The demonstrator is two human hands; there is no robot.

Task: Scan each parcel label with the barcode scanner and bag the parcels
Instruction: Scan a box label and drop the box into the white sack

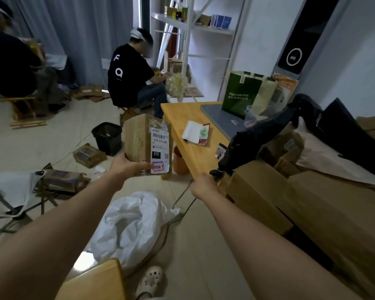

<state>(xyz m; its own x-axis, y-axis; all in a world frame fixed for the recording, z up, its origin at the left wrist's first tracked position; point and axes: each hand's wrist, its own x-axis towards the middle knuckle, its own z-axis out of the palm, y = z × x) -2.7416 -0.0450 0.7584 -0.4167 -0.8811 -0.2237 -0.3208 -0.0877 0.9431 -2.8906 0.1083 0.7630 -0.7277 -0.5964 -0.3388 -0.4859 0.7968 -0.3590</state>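
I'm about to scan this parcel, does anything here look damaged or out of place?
The parcel in your left hand looks creased and scuffed, though its label is legible. Crushed boxes lie scattered on the floor near the bin.

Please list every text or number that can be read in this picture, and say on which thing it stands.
"070-070-A80": label on the parcel.
"070": white on a black box, same label.
"F" and, below it, a letter like "Q": back of a seated person's shirt.
Too blurred to read: the handwritten sticker on the label, the label's small print, and the white lines on the green bag.
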